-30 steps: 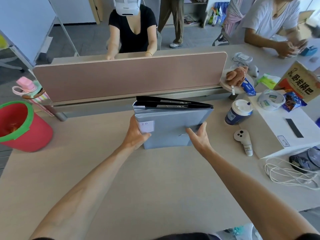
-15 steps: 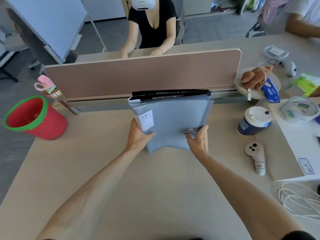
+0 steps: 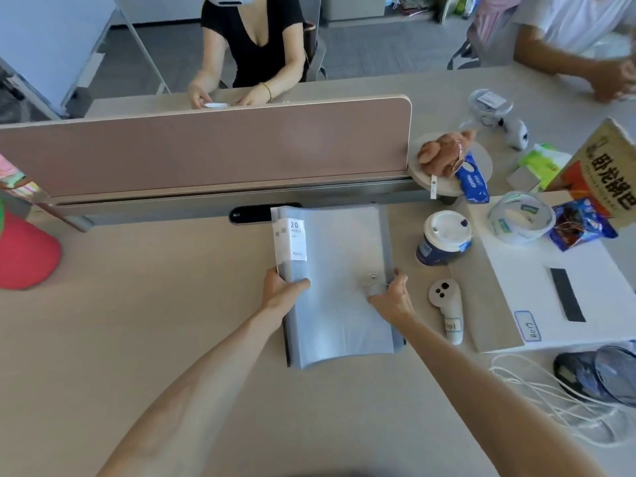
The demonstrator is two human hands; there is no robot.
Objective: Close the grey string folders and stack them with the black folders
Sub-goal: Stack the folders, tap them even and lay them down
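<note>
While the folder stack point(image 3: 339, 287) lies flat on the desk point(image 3: 172, 321), the left hand point(image 3: 280, 292) grips its edge at 9 o'clock and the right hand point(image 3: 390, 297) clasps the 3 o'clock edge beside the string clasp point(image 3: 371, 278); black folders perhaps lie underneath, barely showing.

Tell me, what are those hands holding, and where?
The grey folder stack, flat on the table: left hand grips its left edge, right hand its right edge beside the string button.

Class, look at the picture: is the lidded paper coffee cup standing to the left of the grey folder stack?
No. The paper coffee cup stands on the desk to the right of the grey folder, beyond the right hand.
</note>
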